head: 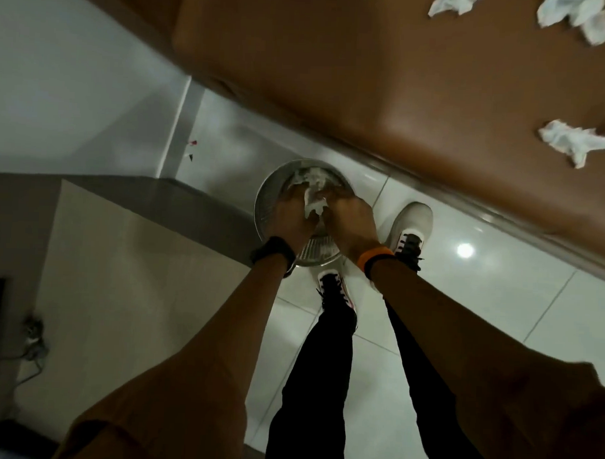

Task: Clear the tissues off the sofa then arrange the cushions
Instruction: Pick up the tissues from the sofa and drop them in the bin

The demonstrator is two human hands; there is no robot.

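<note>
Both my hands are down over a round metal bin [265, 197] on the floor beside the brown sofa [351, 76]. My left hand [294, 218] and my right hand [351, 220] are pressed together around a crumpled white tissue [314, 199] at the bin's mouth. More white tissue [301, 176] lies inside the bin. On the sofa seat lie three crumpled tissues: one at the right edge [571, 139] and two at the top right [449, 4] [576, 19]. No cushions are in view.
A beige cabinet or low wall [121, 274] stands to the left of the bin. My two feet in white shoes [411, 229] stand on glossy white floor tiles [497, 304] next to the sofa's front edge. Cables [33, 343] lie at the far left.
</note>
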